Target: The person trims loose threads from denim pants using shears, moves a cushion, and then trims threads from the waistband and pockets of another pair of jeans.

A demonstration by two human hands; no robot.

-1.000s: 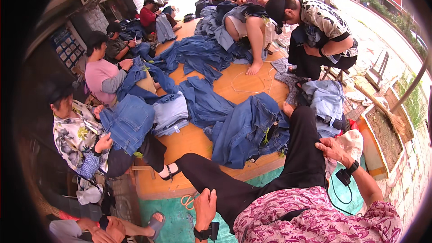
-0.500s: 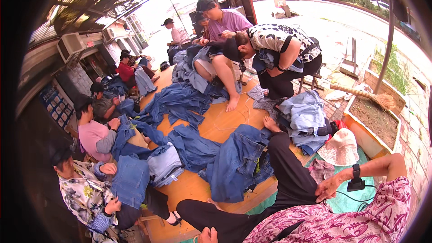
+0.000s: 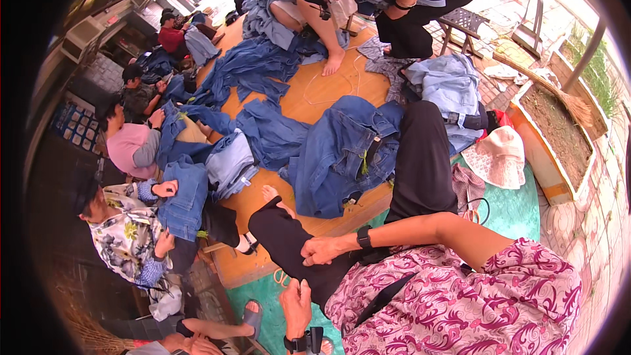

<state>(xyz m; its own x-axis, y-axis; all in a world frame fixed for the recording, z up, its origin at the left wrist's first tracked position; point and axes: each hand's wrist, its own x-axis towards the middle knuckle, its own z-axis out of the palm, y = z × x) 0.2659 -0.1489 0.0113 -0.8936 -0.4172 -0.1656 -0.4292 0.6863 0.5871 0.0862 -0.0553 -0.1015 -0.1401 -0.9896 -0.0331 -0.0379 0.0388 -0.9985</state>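
Near the lower middle, my left hand is held up beside my black-trousered left leg, fingers stretched upward and slightly apart. Nothing shows in it. My right hand reaches across onto the same leg, its fingers curled closed; whether they pinch anything small is hidden. Orange-handled scissors lie beside that leg, close to both hands. Ahead of my knees, dark blue jeans are heaped on the orange-brown board, with green threads or tags on them.
Several people sit around the board handling denim; one at left holds blue jeans. At right lie folded light denim, a pale sun hat, a planter box and a straw broom. Green sheeting covers ground near me.
My view has tilted downward. My right hand has moved left from my right thigh to my left leg. My left hand has risen further into view, and scissors now show beside the leg.
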